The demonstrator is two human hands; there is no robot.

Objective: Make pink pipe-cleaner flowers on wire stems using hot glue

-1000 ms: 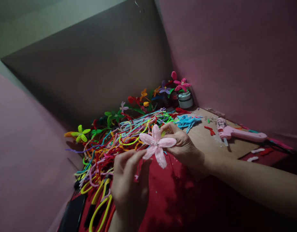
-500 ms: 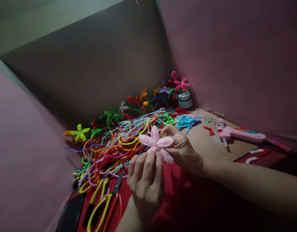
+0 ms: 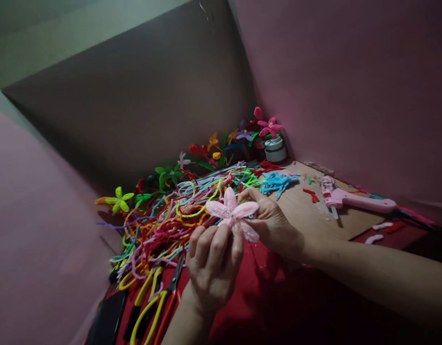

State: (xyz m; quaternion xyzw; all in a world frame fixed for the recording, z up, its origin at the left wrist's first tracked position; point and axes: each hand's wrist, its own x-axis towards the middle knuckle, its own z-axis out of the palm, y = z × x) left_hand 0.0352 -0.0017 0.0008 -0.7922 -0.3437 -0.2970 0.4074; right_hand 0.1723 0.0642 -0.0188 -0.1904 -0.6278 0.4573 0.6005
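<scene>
A pale pink pipe-cleaner flower (image 3: 238, 211) with several petals and small light stamens at its centre is held up between my hands. My left hand (image 3: 215, 261) pinches the lower petal from the near side, its fingers curled. From the right, my right hand (image 3: 273, 220) grips the flower behind its right-hand petals; the fingertips there are partly hidden. Beyond the flower spreads a heap of many-coloured pipe cleaners (image 3: 163, 223). Scissors (image 3: 170, 287) with yellow and red handles lie left of my left hand, beside yellow-and-black pliers (image 3: 144, 297).
A pink glue gun (image 3: 361, 199) rests on a wooden board (image 3: 314, 220) at the right, near red and white scraps. Blue pipe-cleaner pieces (image 3: 278, 182) lie on the board's left part. Finished flowers (image 3: 271, 127) line the back wall. A dark phone-like slab (image 3: 108, 318) lies front left.
My left hand has shifted slightly left and down while still pinching the petal. The flower has tilted a little; my right hand is almost unmoved.
</scene>
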